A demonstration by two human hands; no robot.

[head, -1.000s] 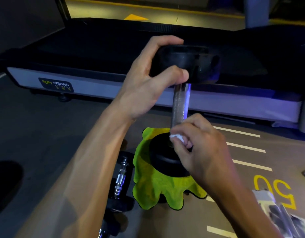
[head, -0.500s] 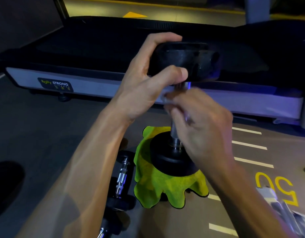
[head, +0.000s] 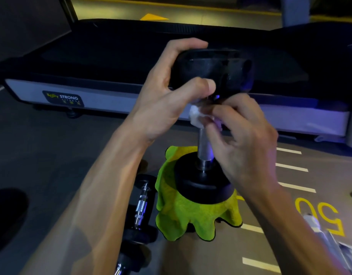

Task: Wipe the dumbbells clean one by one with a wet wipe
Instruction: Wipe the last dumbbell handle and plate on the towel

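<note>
I counted two dumbbells. My left hand (head: pixel 163 108) gripped the upright dumbbell (head: pixel 206 124) by its top; my right hand (head: pixel 244 143) pinched one wet wipe (head: pixel 198 117) against its handle. The second dumbbell (head: pixel 140 209) lay below my left forearm.

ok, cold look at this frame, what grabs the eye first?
Centre frame, a black dumbbell stands on end on a bright green cloth. The left hand holds its top weight while the right hand pinches a white wet wipe against the handle. Another dumbbell lies lower left.
</note>
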